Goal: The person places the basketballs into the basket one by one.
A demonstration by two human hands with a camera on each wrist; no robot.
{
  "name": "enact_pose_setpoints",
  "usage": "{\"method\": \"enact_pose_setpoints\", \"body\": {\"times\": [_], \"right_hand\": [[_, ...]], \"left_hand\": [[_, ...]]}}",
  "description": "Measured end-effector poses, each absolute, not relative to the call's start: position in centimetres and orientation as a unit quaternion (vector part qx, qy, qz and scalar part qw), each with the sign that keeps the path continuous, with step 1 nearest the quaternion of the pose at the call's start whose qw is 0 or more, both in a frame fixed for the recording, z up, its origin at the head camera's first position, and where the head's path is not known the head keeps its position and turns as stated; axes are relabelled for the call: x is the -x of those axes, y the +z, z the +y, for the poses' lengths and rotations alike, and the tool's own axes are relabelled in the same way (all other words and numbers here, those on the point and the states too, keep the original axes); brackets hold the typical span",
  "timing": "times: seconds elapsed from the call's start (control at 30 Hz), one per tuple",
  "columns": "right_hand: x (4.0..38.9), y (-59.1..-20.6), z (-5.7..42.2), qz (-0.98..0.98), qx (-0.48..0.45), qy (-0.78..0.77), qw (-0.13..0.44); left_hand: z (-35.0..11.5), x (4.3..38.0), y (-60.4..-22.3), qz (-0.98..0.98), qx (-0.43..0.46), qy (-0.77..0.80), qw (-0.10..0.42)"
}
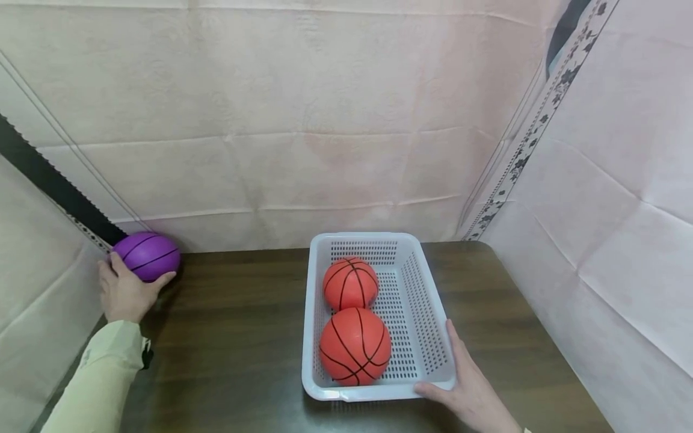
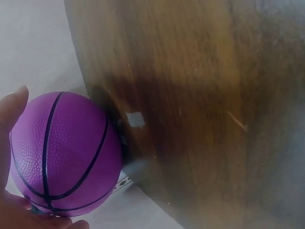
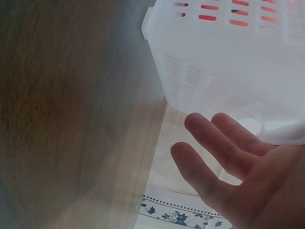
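Note:
A purple basketball (image 1: pixel 148 255) sits at the table's far left corner, against the cloth. My left hand (image 1: pixel 127 291) grips it, fingers and thumb spread around its near side; the left wrist view shows the purple ball (image 2: pixel 66 152) close against the fingers. At the table's middle right stands a white perforated plastic basket (image 1: pixel 400 391). Inside it two orange basketballs, a far one (image 1: pixel 351 284) and a near one (image 1: pixel 355 347), touch each other. My right hand (image 1: pixel 471 385) holds the basket's near right corner, thumb at the front rim, fingers (image 3: pixel 205 176) along the outside.
The dark wooden table (image 1: pixel 238 337) stretches between the purple ball and the basket. Pale cloth (image 1: pixel 325 120) hangs behind the table and at both sides. A flowered border strip (image 1: pixel 533 138) runs down the right corner, and a dark strip (image 1: pixel 54 180) slants at the left.

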State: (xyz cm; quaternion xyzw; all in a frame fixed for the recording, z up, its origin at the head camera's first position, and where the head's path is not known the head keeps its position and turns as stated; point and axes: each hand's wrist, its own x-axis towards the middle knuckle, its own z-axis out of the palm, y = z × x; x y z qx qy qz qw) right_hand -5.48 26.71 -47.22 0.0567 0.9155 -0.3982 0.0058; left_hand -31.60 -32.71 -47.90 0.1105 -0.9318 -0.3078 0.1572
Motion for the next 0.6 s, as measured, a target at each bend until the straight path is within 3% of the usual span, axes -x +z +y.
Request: {"method": "enact_pose_setpoints", "body": {"times": [0.6], "right_hand": [[5.57,-47.04,26.52,0.911,-0.083,-0.402,0.033]], "left_hand": [[-32.33,31.99,-48.2,-0.927,-0.166,-0.282,0.182]]}}
